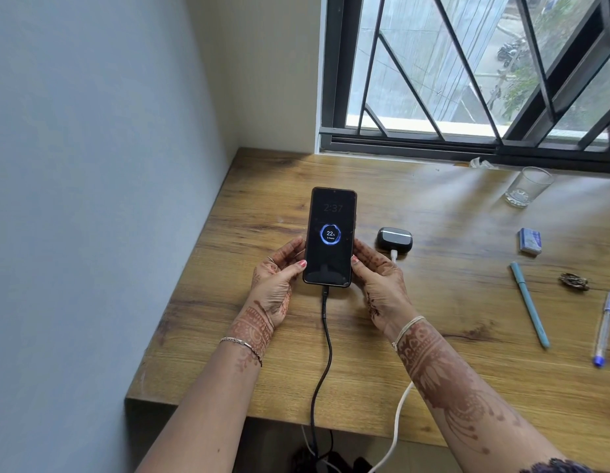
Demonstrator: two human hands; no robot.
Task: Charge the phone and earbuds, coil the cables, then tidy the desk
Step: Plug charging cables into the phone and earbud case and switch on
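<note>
A black phone is held upright over the wooden desk, its screen showing a charging ring at 22%. My left hand grips its left edge and my right hand grips its right edge. A black cable is plugged into the phone's bottom and runs down over the desk's front edge. To the right lies a dark earbuds case with a white cable plugged into its front; my right hand and forearm hide much of that cable.
A drinking glass stands at the back right near the window frame. A small blue box, a teal pen, a blue-capped pen and a small dark crumpled item lie at the right. The wall borders the desk on the left.
</note>
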